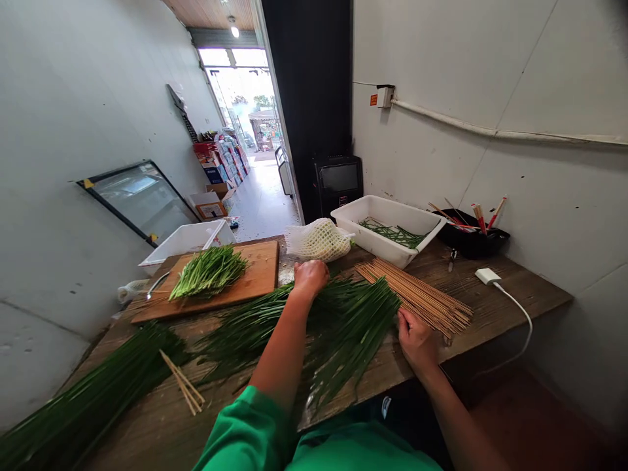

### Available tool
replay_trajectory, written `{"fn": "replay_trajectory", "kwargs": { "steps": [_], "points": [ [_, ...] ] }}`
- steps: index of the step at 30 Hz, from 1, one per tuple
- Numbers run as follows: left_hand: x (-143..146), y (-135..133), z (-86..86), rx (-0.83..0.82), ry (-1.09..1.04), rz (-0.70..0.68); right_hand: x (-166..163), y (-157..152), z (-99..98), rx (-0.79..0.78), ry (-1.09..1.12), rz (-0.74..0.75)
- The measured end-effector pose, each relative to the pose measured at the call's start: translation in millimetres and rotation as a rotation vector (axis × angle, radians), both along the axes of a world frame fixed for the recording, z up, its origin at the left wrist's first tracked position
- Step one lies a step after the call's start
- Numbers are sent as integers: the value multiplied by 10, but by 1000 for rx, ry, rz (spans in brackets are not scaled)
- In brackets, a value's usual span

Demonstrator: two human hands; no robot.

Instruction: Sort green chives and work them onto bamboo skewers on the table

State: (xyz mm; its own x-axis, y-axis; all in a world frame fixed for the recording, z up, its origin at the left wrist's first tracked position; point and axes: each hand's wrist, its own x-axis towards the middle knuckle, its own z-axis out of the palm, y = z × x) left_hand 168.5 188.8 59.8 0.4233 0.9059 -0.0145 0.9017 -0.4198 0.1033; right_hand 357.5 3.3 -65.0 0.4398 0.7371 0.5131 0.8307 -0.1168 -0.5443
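Long dark-green garlic chives (350,327) lie spread across the wooden table in front of me. My left hand (313,278) is closed at their far edge, knuckles up; its fingertips and whatever they grip are hidden. At the right end of the leaves my right hand (417,340) is closed, thumb and fingers pinching at the leaf ends. Just beyond it lies a thick pile of thin bamboo skewers (417,297). A bundle of cut chives (209,271) rests on the wooden cutting board (262,265) to the left.
Another long chive bundle (98,389) fills the near left, beside a few loose sticks (182,383). Behind my hands are a net-wrapped pale item (318,240) and a white tub (392,245) holding some chives. A black bag (478,242) and white charger (487,276) sit right.
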Motion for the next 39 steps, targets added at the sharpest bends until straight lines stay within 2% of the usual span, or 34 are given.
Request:
{"fn": "replay_trajectory", "kwargs": {
  "steps": [3,8,13,22,28,32,35,39],
  "points": [
    [-53,59,19,39,-108,25,3,6,-14,13,-9,7],
    [-70,149,-139,-80,-80,-68,3,0,-3,3,-8,-17],
    [-55,171,-270,-129,58,57,11,-3,14,-1,-11,6],
    [-5,109,-290,-93,117,-7,7,-1,-9,-9,-20,-31],
    [0,97,-338,-53,154,-6,15,-7,-19,0,-11,24],
    [-18,124,-322,-45,155,10,15,-7,-27,10,-13,2],
    [-54,143,-257,-2,53,-44,11,-1,-27,9,-20,-9],
    [-7,126,-223,-34,-203,-254,6,4,-17,8,-5,-9]
  ]
}}
